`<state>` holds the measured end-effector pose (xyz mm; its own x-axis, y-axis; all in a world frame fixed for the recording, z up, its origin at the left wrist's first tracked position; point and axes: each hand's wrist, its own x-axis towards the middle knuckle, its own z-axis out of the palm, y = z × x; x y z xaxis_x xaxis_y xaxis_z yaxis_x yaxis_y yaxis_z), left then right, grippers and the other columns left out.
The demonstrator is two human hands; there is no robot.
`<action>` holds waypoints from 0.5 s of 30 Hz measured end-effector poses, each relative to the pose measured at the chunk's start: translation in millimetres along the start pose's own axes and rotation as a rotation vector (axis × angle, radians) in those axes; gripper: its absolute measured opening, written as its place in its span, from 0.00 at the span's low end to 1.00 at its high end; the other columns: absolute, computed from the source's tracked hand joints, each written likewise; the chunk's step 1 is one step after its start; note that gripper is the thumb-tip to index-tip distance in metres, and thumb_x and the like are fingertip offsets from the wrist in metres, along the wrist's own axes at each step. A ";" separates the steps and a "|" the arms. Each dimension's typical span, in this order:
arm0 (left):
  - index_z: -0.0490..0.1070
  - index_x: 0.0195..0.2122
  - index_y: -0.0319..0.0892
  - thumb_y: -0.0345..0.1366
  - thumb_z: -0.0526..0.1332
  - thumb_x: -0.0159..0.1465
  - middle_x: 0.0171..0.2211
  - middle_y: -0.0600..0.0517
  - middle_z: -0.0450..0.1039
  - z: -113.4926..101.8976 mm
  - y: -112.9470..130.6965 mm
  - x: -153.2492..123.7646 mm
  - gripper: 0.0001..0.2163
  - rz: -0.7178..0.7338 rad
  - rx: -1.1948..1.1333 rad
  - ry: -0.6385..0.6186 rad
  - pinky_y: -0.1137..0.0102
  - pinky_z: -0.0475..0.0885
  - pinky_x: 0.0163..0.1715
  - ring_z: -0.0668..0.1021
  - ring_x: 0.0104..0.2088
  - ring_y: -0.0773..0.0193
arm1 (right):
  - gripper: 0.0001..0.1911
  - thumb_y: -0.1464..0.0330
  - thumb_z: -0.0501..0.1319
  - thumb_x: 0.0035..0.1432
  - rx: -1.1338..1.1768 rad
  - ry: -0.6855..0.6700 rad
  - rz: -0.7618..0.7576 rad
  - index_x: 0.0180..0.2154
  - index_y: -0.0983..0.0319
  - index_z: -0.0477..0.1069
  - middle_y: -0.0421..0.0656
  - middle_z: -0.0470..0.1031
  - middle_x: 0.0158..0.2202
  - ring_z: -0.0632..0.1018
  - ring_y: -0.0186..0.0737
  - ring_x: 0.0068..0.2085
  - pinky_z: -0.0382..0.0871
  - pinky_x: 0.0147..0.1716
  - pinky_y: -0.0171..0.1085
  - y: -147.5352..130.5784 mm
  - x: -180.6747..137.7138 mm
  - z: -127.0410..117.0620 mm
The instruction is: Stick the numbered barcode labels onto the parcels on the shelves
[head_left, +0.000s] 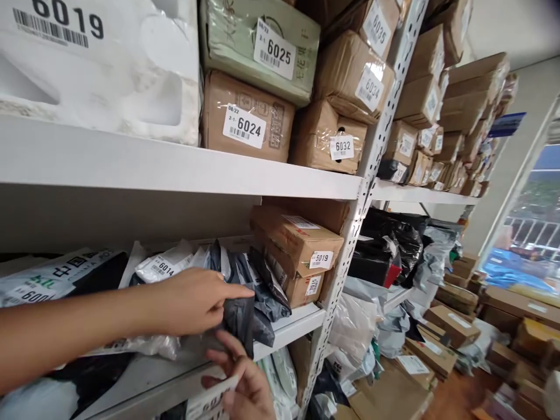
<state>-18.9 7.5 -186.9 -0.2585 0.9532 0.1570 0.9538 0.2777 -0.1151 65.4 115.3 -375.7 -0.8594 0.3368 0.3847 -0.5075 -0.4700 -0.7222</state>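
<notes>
My left hand (188, 300) reaches in from the left over the lower shelf, index finger stretched to the right and the other fingers curled. It holds nothing that I can see. Behind its fingertip lie dark plastic parcel bags (238, 265), but I cannot tell whether it touches them. Below, my right hand (247, 382) pinches a white printed label (214, 402), partly cut off by the bottom edge. Beside my left hand lies a white bag marked 6014 (161, 265). Cardboard boxes, one labelled 5019 (301, 242), are stacked to the right of the dark bags.
The upper shelf (175, 166) carries a white foam box (131, 76), a green box (262, 46) and several brown cartons. A perforated white upright (350, 245) stands right of the boxes. Beyond it are more loaded shelves and cartons piled on the floor (464, 396).
</notes>
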 end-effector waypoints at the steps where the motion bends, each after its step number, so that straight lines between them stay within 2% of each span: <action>1: 0.69 0.49 0.52 0.26 0.54 0.57 0.29 0.57 0.76 -7.9 -6.0 0.8 0.20 0.018 -0.091 -0.008 0.74 0.66 0.29 0.77 0.31 0.63 | 0.17 0.59 0.75 0.33 0.059 0.001 0.026 0.22 0.58 0.70 0.46 0.74 0.53 0.77 0.47 0.49 0.74 0.40 0.41 -8.0 3.6 -1.0; 4: 0.68 0.46 0.49 0.24 0.58 0.50 0.33 0.58 0.75 -19.5 -25.1 1.7 0.22 0.006 -0.169 -0.003 0.75 0.66 0.33 0.76 0.37 0.63 | 0.17 0.60 0.74 0.33 0.110 -0.010 0.093 0.22 0.58 0.69 0.46 0.77 0.49 0.77 0.48 0.50 0.72 0.40 0.41 -24.4 10.9 -6.1; 6: 0.70 0.42 0.48 0.22 0.60 0.46 0.38 0.56 0.73 -17.5 -35.8 2.1 0.22 0.016 -0.086 -0.004 0.74 0.65 0.37 0.75 0.41 0.61 | 0.18 0.59 0.74 0.32 0.025 -0.043 0.106 0.21 0.59 0.68 0.46 0.80 0.40 0.79 0.45 0.40 0.71 0.35 0.39 -26.1 12.2 -9.7; 8: 0.71 0.35 0.48 0.21 0.60 0.47 0.37 0.57 0.73 -10.0 -44.1 2.0 0.18 0.057 -0.021 -0.039 0.73 0.65 0.37 0.75 0.40 0.60 | 0.18 0.58 0.73 0.34 -0.087 -0.053 0.020 0.20 0.59 0.67 0.44 0.78 0.32 0.76 0.38 0.28 0.68 0.28 0.35 -22.6 11.9 -12.1; 9: 0.71 0.32 0.48 0.20 0.59 0.48 0.35 0.57 0.73 -4.9 -47.4 1.5 0.16 0.072 -0.005 -0.053 0.73 0.64 0.36 0.76 0.38 0.61 | 0.17 0.57 0.71 0.37 -0.143 -0.043 -0.067 0.20 0.59 0.67 0.43 0.76 0.29 0.73 0.36 0.26 0.66 0.27 0.35 -20.2 11.7 -12.4; 10: 0.71 0.30 0.47 0.19 0.58 0.48 0.33 0.57 0.73 0.6 -50.3 0.5 0.14 0.075 0.012 -0.051 0.73 0.64 0.33 0.76 0.35 0.62 | 0.17 0.56 0.70 0.40 -0.205 -0.023 -0.169 0.20 0.59 0.67 0.43 0.76 0.29 0.73 0.37 0.27 0.66 0.28 0.35 -18.0 11.5 -11.9; 12: 0.69 0.28 0.46 0.18 0.57 0.48 0.30 0.57 0.72 11.8 -54.6 -2.6 0.14 0.069 0.069 -0.008 0.72 0.63 0.30 0.76 0.31 0.63 | 0.13 0.58 0.67 0.44 -0.374 0.016 -0.352 0.22 0.59 0.68 0.45 0.76 0.36 0.75 0.42 0.35 0.68 0.36 0.38 -15.6 11.4 -8.2; 15: 0.69 0.28 0.45 0.17 0.57 0.45 0.34 0.56 0.73 24.8 -58.3 -8.9 0.15 0.121 0.128 0.074 0.73 0.65 0.33 0.76 0.35 0.62 | 0.03 0.66 0.63 0.49 -0.706 -0.005 -0.513 0.26 0.59 0.70 0.47 0.74 0.48 0.76 0.45 0.45 0.68 0.44 0.40 -17.1 10.9 1.7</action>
<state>-76.0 -14.2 -205.9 -0.1270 0.9704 0.2053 0.9486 0.1793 -0.2607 64.7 125.7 -358.2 -0.5370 0.3635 0.7613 -0.6758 0.3548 -0.6461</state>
